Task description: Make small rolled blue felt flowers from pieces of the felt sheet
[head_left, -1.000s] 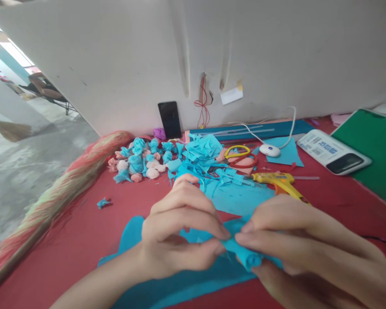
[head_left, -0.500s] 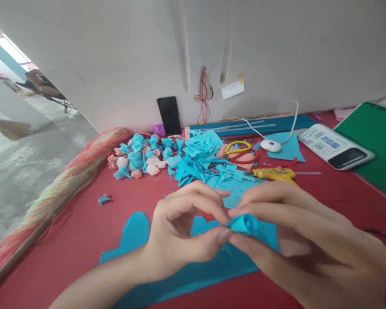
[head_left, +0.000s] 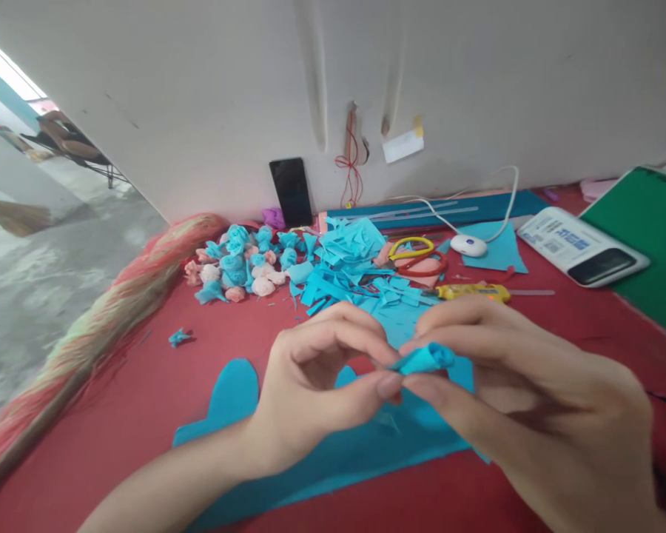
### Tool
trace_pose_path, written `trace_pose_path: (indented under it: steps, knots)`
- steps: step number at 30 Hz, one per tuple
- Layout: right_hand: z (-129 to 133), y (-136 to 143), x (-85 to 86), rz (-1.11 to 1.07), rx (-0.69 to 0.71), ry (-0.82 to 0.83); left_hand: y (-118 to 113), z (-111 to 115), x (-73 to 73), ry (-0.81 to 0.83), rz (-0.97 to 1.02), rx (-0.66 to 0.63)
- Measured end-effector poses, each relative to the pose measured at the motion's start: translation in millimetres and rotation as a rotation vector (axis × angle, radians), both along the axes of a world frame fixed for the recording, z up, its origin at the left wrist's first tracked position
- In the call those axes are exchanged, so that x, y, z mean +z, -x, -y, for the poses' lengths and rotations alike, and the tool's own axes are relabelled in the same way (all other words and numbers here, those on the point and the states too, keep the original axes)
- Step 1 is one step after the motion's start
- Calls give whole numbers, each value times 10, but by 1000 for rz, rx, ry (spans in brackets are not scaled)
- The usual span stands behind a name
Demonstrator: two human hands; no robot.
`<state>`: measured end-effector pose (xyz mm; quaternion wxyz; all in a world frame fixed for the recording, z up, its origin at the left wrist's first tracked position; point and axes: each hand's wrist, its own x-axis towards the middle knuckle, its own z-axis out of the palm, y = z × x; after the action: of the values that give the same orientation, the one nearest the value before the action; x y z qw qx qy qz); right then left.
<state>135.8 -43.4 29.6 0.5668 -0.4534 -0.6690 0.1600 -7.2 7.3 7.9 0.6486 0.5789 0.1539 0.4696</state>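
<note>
A small rolled blue crepe paper flower (head_left: 426, 359) is held between my two hands, its coiled end facing right. My left hand (head_left: 327, 377) pinches its narrow left tip between thumb and forefinger. Thumb and fingers of my right hand (head_left: 522, 385) close around the roll near its middle. Beneath both hands lies a larger sheet of blue crepe paper (head_left: 333, 463), partly hidden by the left forearm. Behind them is a pile of cut blue paper strips (head_left: 344, 259).
Finished blue and pink paper flowers (head_left: 233, 270) are heaped at the back left. Scissors (head_left: 414, 255), a yellow glue gun (head_left: 471, 292), a white power bank (head_left: 582, 246) and a green board (head_left: 655, 244) lie to the right. A phone (head_left: 291, 192) leans on the wall.
Both hands have risen slightly with the paper flower. The roll has tilted, so its coiled end faces me less and points more to the right.
</note>
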Motion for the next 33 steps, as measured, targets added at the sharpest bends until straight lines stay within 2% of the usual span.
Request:
trace_pose_path:
  steps: [8,15,21,25,28,33]
  knots:
    - [-16,3,31,-12,-7,-7,-23,-16,-16,-48,13,29]
    - [-1,-4,46,-30,-33,12,-16,22,-9,48,51,-63]
    - [-10,-13,24,6,-8,-27,-30,18,-27,82,67,-64]
    - [-25,-2,17,-111,-1,62,-34,23,-8,85,60,-92]
    - [-54,-18,11,-320,8,183,-32,26,7,66,46,-102]
    - [-113,-66,-13,-564,193,450,-46,-2,11,103,23,-91]
